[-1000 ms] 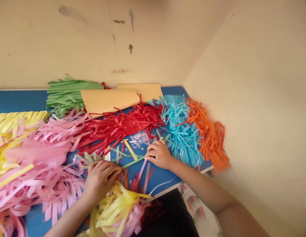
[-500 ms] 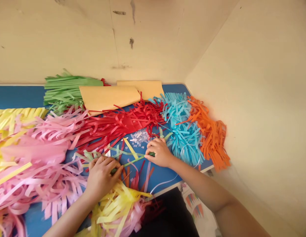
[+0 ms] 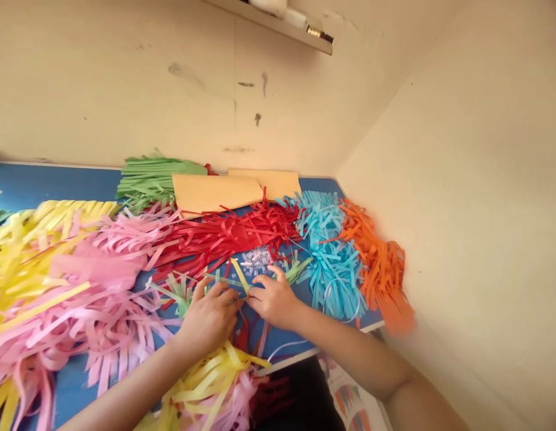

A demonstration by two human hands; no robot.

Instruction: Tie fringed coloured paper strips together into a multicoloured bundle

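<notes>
My left hand [image 3: 212, 314] and my right hand [image 3: 274, 297] nearly meet over the blue table [image 3: 80, 374]. Both are closed on a light green paper tassel [image 3: 296, 269], whose fringed strips stick out past each hand. Its middle is hidden behind my fingers. Just above the hands lies a loose yellow paper strip [image 3: 240, 274], near a small heap of whitish bits [image 3: 258, 260]. A yellow and pink fringe bundle [image 3: 215, 377] rests below my left hand, at the table's front edge.
Red fringe [image 3: 233, 230], blue fringe [image 3: 331, 257] and orange fringe [image 3: 385, 263] lie behind and to the right. Pink fringe [image 3: 120, 317] and yellow fringe [image 3: 30, 245] cover the left. Folded yellow-orange paper [image 3: 215, 191] and green fringe [image 3: 161, 173] sit against the wall.
My hands have come together; the twisted green middle that showed stretched between them is now covered by my fingers. The view has tilted up, bringing a wall shelf into sight.
</notes>
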